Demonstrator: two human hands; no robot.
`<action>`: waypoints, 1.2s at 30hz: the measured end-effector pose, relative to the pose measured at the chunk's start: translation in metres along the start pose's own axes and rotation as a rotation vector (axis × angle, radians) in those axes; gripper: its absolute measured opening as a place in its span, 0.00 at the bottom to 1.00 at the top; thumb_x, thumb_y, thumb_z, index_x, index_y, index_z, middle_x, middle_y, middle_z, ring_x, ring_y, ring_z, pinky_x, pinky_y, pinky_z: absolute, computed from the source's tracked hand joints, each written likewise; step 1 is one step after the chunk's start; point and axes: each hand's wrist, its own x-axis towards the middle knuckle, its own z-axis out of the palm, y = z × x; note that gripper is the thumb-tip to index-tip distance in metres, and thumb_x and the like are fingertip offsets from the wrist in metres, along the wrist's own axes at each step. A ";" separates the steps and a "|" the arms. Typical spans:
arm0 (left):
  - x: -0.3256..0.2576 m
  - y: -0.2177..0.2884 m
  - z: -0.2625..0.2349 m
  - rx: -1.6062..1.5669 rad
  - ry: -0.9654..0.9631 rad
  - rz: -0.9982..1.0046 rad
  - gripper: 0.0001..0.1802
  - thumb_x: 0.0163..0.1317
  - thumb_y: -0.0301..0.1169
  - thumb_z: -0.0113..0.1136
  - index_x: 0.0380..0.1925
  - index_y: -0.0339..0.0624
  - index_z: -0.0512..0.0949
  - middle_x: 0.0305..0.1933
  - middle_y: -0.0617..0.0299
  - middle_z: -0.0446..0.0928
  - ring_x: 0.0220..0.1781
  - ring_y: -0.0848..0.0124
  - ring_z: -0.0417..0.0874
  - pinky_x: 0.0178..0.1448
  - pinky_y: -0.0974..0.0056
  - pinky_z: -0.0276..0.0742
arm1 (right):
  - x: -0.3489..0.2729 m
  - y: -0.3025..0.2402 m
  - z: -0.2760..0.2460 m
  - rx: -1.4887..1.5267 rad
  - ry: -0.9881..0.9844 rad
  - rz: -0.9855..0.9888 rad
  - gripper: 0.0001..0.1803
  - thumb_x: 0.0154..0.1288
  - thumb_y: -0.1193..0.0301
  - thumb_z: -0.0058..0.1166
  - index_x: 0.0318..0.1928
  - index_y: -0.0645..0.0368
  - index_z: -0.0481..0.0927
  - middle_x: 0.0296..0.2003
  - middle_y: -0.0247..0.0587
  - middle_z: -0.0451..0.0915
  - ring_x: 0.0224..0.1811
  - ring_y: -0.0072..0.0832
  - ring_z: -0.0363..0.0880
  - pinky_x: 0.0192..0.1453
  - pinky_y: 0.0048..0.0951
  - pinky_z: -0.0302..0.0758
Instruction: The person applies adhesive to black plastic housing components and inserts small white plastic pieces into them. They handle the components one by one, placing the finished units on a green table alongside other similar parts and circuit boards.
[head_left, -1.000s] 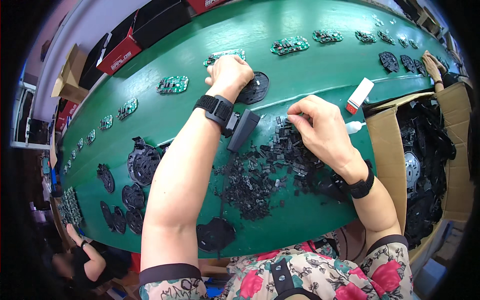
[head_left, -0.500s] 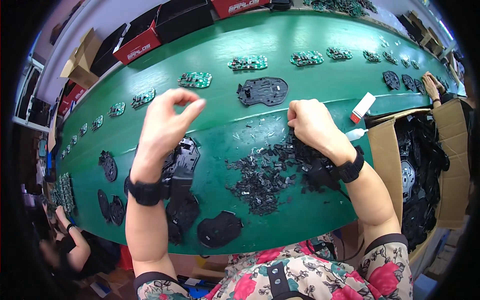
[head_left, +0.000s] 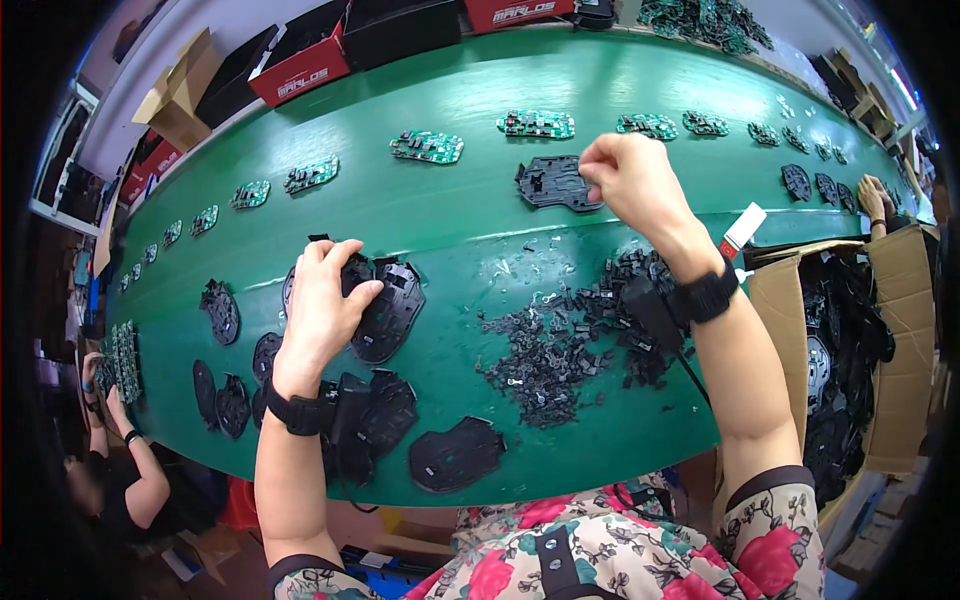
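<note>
My left hand (head_left: 325, 300) is over a group of black plastic housings, thumb spread from the fingers. Its fingertips reach a dark piece that is mostly hidden beneath it. Beside the thumb lies a black housing (head_left: 390, 315) with moulded ribs. My right hand (head_left: 637, 185) is closed in a pinch above the right end of a single black housing (head_left: 550, 184). Whatever sits between those fingertips is too small or hidden to name. Nearer to me, below that housing, is a spread heap of small black plastic parts (head_left: 545, 360), with a few shiny metal bits among them.
Green circuit boards (head_left: 427, 147) form a curved row along the green table (head_left: 450, 220). A cardboard box (head_left: 778, 320) of black housings stands at right, near a white-and-red small box (head_left: 742, 230). Red and black boxes (head_left: 300, 72) line the back. Other people's hands (head_left: 873, 197) work at both ends.
My right hand has moved from the small-parts heap up to the single housing. My left hand has come down onto the housings at left. The view has shifted slightly.
</note>
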 end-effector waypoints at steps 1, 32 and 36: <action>0.001 -0.002 0.001 0.017 -0.007 0.019 0.27 0.50 0.32 0.69 0.52 0.40 0.76 0.57 0.48 0.70 0.59 0.52 0.71 0.64 0.56 0.67 | 0.010 0.004 0.004 -0.011 0.004 -0.006 0.05 0.54 0.76 0.58 0.31 0.63 0.84 0.28 0.55 0.82 0.33 0.45 0.83 0.43 0.38 0.78; 0.009 0.004 0.026 0.061 0.091 0.526 0.08 0.50 0.25 0.65 0.32 0.45 0.81 0.36 0.65 0.77 0.46 0.62 0.74 0.54 0.57 0.63 | 0.093 0.044 0.016 -0.502 -0.395 0.352 0.25 0.40 0.63 0.77 0.40 0.60 0.85 0.41 0.51 0.84 0.45 0.42 0.83 0.49 0.37 0.79; 0.016 0.015 0.016 0.038 0.235 0.477 0.05 0.52 0.25 0.63 0.30 0.41 0.80 0.32 0.58 0.77 0.40 0.59 0.77 0.46 0.58 0.70 | 0.093 0.036 0.012 -0.513 -0.405 0.336 0.25 0.40 0.63 0.77 0.41 0.61 0.84 0.41 0.53 0.83 0.46 0.43 0.83 0.50 0.39 0.79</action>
